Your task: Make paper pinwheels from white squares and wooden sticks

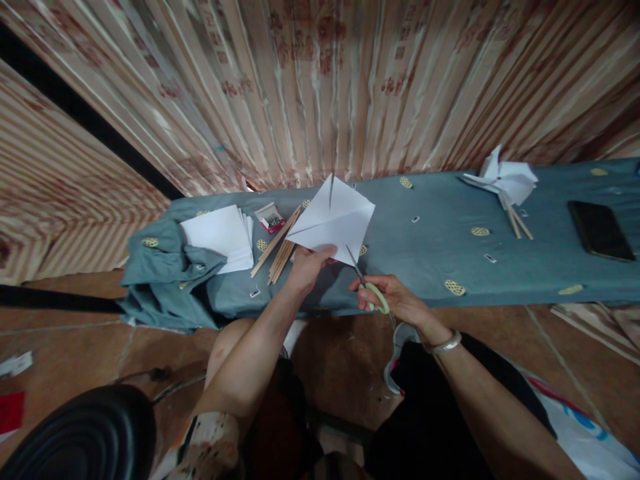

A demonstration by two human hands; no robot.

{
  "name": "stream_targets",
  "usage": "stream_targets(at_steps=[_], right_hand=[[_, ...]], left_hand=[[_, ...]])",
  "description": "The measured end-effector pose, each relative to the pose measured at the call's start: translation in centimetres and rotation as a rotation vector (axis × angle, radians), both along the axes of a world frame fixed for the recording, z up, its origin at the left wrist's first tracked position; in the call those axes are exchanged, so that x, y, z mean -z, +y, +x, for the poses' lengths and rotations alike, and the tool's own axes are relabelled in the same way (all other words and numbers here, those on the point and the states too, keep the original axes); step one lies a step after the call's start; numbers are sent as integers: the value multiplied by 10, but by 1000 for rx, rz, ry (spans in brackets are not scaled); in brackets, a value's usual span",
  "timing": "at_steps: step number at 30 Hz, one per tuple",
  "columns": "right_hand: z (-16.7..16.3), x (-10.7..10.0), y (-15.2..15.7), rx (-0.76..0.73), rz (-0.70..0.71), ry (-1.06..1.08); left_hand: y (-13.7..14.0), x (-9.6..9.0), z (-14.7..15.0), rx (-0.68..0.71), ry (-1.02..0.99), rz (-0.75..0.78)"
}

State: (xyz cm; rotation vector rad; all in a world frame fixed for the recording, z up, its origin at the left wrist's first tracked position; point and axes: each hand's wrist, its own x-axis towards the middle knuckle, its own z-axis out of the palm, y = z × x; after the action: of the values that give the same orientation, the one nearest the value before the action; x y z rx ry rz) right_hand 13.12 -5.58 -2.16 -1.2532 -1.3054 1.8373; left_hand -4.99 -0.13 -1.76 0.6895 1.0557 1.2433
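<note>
A square of white paper (345,217) is pinched at its near edge by my left hand (311,265), thumb on top. A slit runs inward from the paper's far corner, and creases cross its face. My right hand (387,297) grips scissors (376,298) with light green handles. Their blades are at the near right corner of the paper, one blade lying over it. Just left of the paper lie several thin wooden sticks (280,257) and a small open red-and-white box (270,219) of tiny metal pieces. Part of the sticks is hidden under the paper.
A stack of white paper squares (223,237) lies on the left of the cloth-covered bench (425,247). To the right are paper pinwheels (507,180) on sticks and a dark phone (600,230). Behind hangs a pleated curtain (320,87). A black round stool (85,433) stands lower left.
</note>
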Motion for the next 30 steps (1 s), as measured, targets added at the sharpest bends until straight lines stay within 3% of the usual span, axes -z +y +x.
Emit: stream_targets(at_steps=[30], right_hand=[[-1, 5, 1, 43, -31, -3]], left_hand=[[-3, 5, 3, 42, 52, 29]])
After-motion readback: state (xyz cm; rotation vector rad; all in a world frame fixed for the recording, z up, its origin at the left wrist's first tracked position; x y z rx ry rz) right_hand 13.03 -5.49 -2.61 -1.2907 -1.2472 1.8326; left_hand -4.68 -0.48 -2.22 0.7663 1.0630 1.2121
